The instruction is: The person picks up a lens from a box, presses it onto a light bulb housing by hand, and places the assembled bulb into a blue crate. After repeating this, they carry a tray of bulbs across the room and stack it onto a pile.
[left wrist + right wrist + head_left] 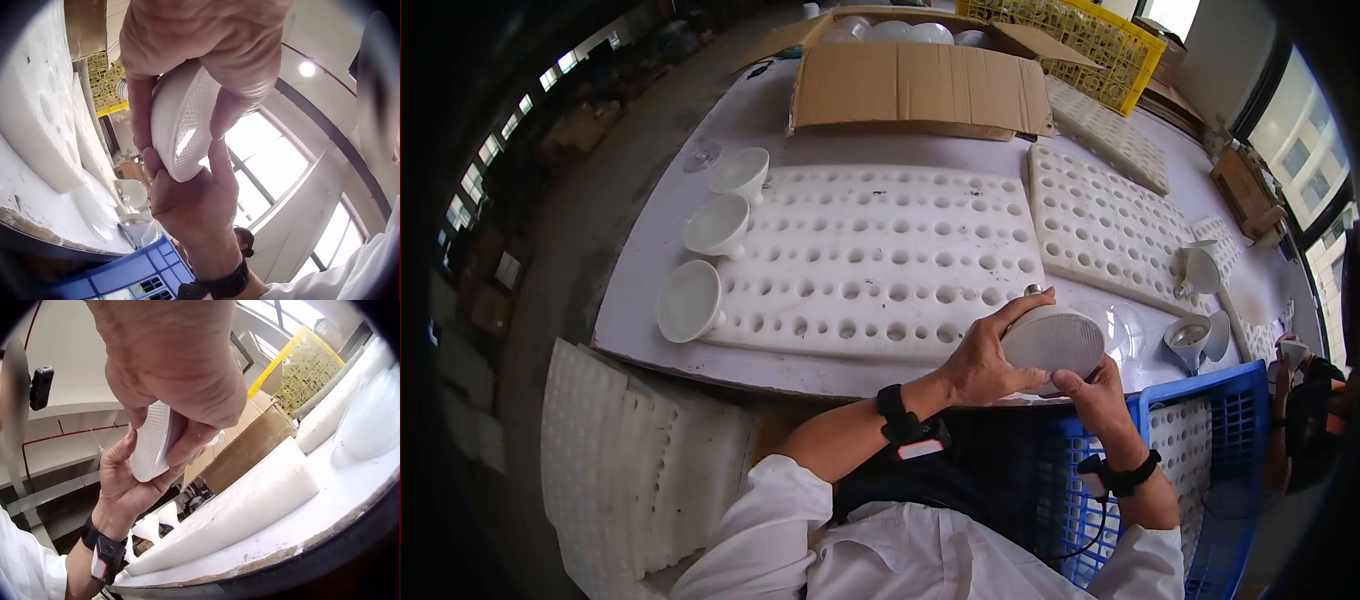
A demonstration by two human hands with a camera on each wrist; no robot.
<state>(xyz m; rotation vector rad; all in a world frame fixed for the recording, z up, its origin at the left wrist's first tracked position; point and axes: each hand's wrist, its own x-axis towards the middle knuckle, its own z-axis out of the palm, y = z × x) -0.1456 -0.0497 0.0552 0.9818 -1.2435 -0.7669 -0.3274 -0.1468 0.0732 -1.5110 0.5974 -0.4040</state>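
A white lamp with a round, textured clear face (1054,342) is held between both hands above the table's front edge. My left hand (987,358) grips its left side, fingers behind it and thumb at the lower front. The right hand (1100,396) pinches the lower right rim. In the left wrist view the lamp (181,125) stands tilted between the left hand (206,37) and the right hand (197,203). The right wrist view has the lamp (152,442) under the right hand (178,362), with the left hand (128,487) round its other side. Its metal cap shows behind the fingers.
A white foam tray with holes (870,255) lies left of the hands, with several white lamps (690,301) along its left side. More foam trays (1100,215) lie at right, near clear covers (1125,330). A cardboard box (920,88) stands behind; a blue crate (1250,420) is at front right.
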